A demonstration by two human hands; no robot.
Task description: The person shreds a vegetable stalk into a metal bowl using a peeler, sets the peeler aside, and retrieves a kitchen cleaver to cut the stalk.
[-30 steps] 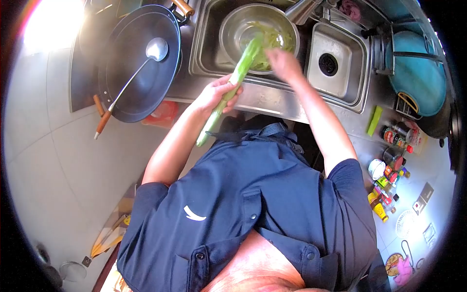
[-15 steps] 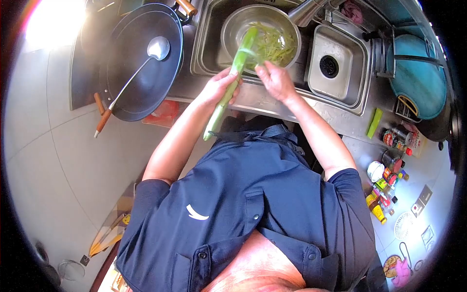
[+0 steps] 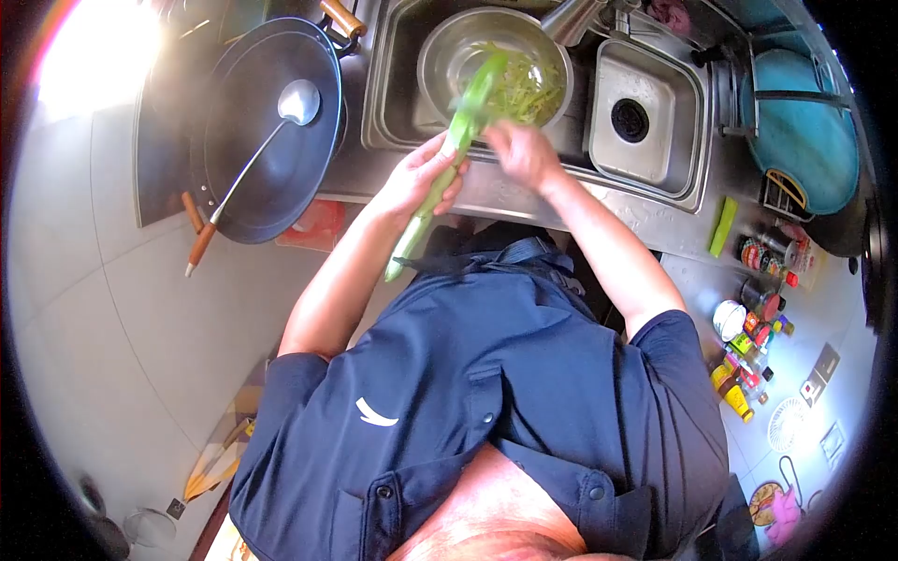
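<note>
My left hand [image 3: 426, 179] is wrapped around the middle of a long pale-green celtuce stem [image 3: 432, 198]. The stem slants, its upper end over the steel bowl [image 3: 440, 47] and its lower end near my apron. My right hand [image 3: 526, 154] is closed beside the upper part, blurred by motion. From it a smeared tool, which looks like a peeler [image 3: 480, 114], lies across the stem. Thin green peelings [image 3: 533, 89] lie in the bowl, which sits in the larger sink basin [image 3: 393, 107].
On the left is a dark wok [image 3: 267, 159] with a long-handled ladle [image 3: 299, 103] in it. A smaller sink basin [image 3: 655, 154] with a black drain is at right. Another green stem piece [image 3: 723, 226] lies on the counter near several bottles [image 3: 731, 393]. A faucet [image 3: 566, 21] overhangs the bowl.
My right hand has shifted slightly left and down, with the blurred tool lower along the stem. The left hand keeps its grip. The whole view has shifted a little.
</note>
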